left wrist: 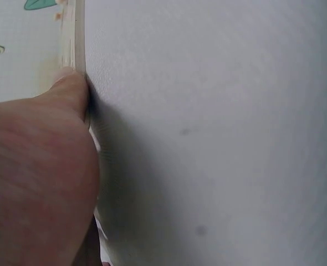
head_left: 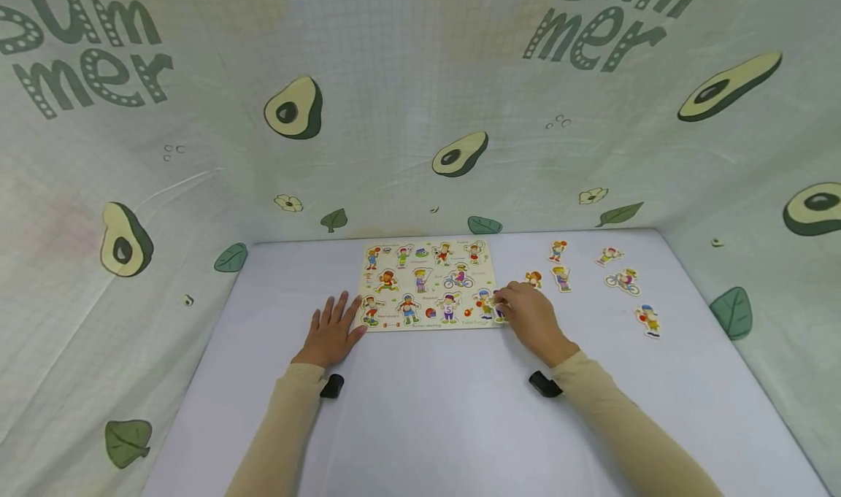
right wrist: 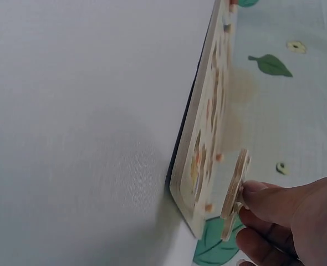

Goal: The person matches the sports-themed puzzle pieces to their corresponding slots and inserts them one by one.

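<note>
A wooden puzzle board (head_left: pixel 436 326) with sports figures lies on the white table. Over its lower right corner my right hand (head_left: pixel 534 320) pinches a puzzle piece (right wrist: pixel 235 185) between thumb and fingers. In the right wrist view the piece is tilted, edge-on, so its picture does not show; it is raised off the board there. My left hand (head_left: pixel 330 333) lies flat with fingers spread at the board's left edge, its thumb right at the lower left corner. In the left wrist view the thumb (left wrist: pixel 72 91) rests along the board's edge.
Several loose figure pieces lie right of the board, among them a cyclist (head_left: pixel 623 282), a ball player (head_left: pixel 649 321), a batter (head_left: pixel 561 278) and one close behind my right hand (head_left: pixel 534 279). A patterned cloth (head_left: pixel 381 183) hangs behind the table and along both sides.
</note>
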Motion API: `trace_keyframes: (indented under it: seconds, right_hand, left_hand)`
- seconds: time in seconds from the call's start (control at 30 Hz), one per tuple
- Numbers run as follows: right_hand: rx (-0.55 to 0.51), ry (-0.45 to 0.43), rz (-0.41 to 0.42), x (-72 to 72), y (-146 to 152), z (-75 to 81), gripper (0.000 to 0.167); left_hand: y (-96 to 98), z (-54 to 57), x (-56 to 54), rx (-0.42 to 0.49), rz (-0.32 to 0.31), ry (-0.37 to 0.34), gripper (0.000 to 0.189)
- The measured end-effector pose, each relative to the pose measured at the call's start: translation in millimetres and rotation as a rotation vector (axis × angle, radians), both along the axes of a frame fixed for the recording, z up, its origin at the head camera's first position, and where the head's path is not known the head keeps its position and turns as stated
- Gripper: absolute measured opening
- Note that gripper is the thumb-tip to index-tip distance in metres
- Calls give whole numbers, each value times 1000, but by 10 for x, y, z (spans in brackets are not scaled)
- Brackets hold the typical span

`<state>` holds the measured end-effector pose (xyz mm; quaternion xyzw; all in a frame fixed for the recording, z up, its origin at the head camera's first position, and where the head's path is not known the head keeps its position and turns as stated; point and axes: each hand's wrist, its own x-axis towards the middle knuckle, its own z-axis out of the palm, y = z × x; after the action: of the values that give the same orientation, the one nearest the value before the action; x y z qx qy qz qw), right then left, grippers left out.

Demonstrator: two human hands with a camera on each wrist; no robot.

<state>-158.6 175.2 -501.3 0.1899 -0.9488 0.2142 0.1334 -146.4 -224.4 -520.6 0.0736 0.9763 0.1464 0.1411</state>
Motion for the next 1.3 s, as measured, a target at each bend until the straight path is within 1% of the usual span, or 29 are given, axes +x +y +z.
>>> trace_keyframes:
  seconds: [0.1,0.27,0.43,0.53,0.73,0.93,1.03,1.1,1.3]
  right_hand:
    - [-2,3,26,-22,-107,-13,14]
    - [-22,9,68,-61,-274,-53,14]
    - [-28,12,93,-104,-435,-99,15]
    - [-30,8,107,-137,-525,-121,14]
    - [-35,-13,123,-210,-681,-146,13]
    - [28,-45,111,-265,-799,-181,10]
    - [54,-46,98,-279,-840,-194,8]
    - [61,-44,92,-288,-863,-201,8]
    - [79,-67,80,-296,-903,-201,6]
  left_hand:
    - [-7,-15,-4,1,-2,1,68]
    - [-38,-75,-20,0,-9,14,69]
    - [-65,-147,-38,-10,-13,23,70]
    - [-67,-163,-46,-3,-9,23,70]
    - [-66,-159,-55,-5,-6,8,72]
    - [-62,-157,-47,-16,-10,17,71]
    - [-48,-129,-37,-9,-11,17,70]
    - [-39,-105,-31,-8,-10,15,70]
    - [-34,-90,-30,-14,-6,10,70]
